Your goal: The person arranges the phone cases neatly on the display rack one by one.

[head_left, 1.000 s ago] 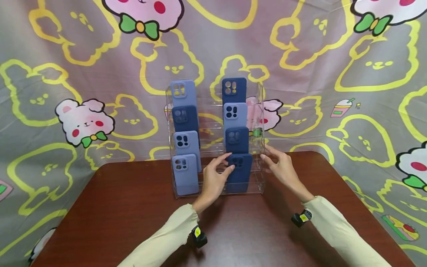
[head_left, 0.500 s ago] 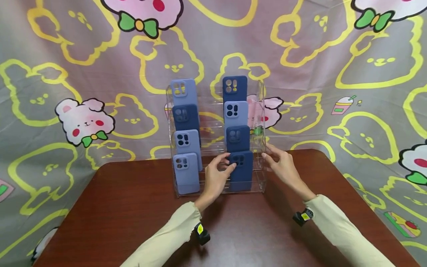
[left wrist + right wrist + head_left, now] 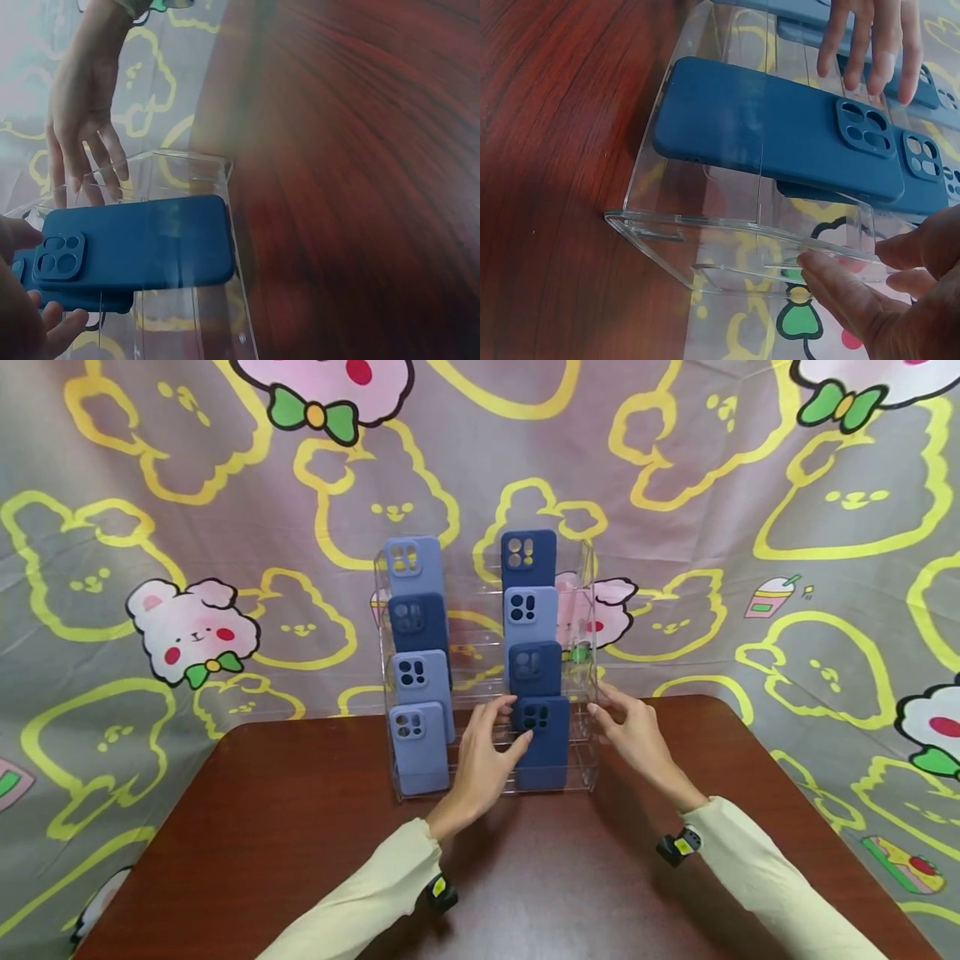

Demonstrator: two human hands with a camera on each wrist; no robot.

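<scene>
A clear acrylic display stand (image 3: 480,785) holds phone cases in two stepped columns. My left hand (image 3: 480,760) is beside the lowest dark blue phone case (image 3: 546,756) of the right column, thumb and fingers spread near its camera cutouts (image 3: 60,256). In the right wrist view, the left fingers (image 3: 885,45) hang above that case, apart from it. My right hand (image 3: 637,739) holds the stand's right side, its thumb and fingers against the clear side panel (image 3: 780,232). The case's lower end sits behind the stand's transparent front lip.
Light blue and dark blue cases rise above in the right column. Another column, with a light blue case (image 3: 420,747) at the bottom, stands on the left. Everything rests on a brown wooden table (image 3: 285,827), before a patterned cloth backdrop (image 3: 675,468).
The left thumb and fingers have spread wider and drawn slightly off the lowest dark blue phone case. My right hand keeps its place at the stand's side.
</scene>
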